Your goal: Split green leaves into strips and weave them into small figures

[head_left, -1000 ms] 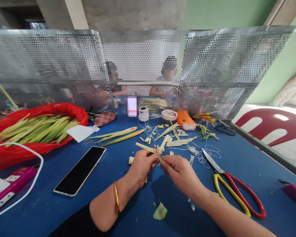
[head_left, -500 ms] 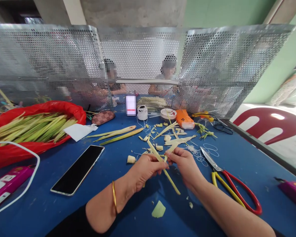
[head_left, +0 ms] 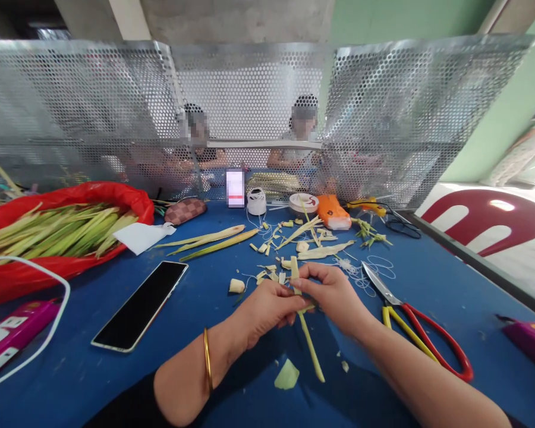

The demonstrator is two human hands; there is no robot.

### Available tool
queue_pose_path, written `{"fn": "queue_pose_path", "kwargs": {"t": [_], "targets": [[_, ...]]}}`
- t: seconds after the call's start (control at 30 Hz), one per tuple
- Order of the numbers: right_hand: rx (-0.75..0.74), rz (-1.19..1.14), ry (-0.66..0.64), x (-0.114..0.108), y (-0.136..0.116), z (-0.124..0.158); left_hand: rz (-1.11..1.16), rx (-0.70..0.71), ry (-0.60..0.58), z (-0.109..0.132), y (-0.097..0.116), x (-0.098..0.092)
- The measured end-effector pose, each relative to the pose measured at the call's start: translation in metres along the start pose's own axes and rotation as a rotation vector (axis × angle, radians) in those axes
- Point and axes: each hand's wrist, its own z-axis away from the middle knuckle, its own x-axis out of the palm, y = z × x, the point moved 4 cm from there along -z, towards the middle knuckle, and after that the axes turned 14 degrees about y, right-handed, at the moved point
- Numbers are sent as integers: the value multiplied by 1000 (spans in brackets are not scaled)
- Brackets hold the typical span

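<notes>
A pale green leaf strip [head_left: 311, 348] is pinched between my two hands over the blue table. One end points up past the fingers, and its narrow stem hangs down toward me. My left hand [head_left: 271, 304], with a gold bangle on the wrist, grips it from the left with thumb and fingers. From the right, my right hand [head_left: 332, 291] presses its thumb and fingers on the upper part. The fingertips overlap, so the middle of the strip is hidden. Cut leaf scraps [head_left: 274, 273] lie just beyond my hands, and a green leaf piece [head_left: 287, 375] lies below.
Large scissors [head_left: 417, 321] with red and yellow handles lie at right, near tangled white thread [head_left: 361, 273]. A phone [head_left: 140, 306] lies at left, beside a red bag [head_left: 71, 267] of leaves. A perforated metal screen [head_left: 254, 77] stands behind; two people sit beyond it.
The strip's two crossed parts have come together into one upright piece, and the stem hangs steeper and lower. My right hand has closed in beside the left.
</notes>
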Motion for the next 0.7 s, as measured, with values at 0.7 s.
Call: {"fn": "queue_pose_path", "kwargs": {"t": [0.7], "targets": [[-36,-33,447,-30,9,-20,303,-73,151,-10,-5,-6]]}}
